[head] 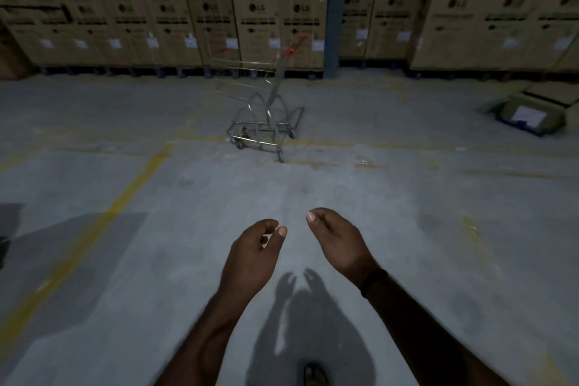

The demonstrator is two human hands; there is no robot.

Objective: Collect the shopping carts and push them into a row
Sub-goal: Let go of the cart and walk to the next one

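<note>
- Hands reached forward side by side over bare concrete floor [438,229], near the bottom edge of the view.
- Left hand [253,251] was loosely curled, fingers bent toward the thumb, gripping nothing.
- Right hand [336,241] was likewise half-curled and empty, with a dark band [372,283] on its wrist.
- Shopping cart [263,100], metal with orange trim on the handle, stood alone on the floor well ahead of both hands, close to the far edge of the floor.
- Stacked cardboard boxes [194,25] lined that far edge behind the cart, split by a blue upright post [333,9].
- Yellow painted lines [125,197] crossed the floor left of the hands.
- Another box [529,114] lay tilted on the floor at the far right.
- Shadow [310,323] of the arms fell on the floor beneath them.
</note>
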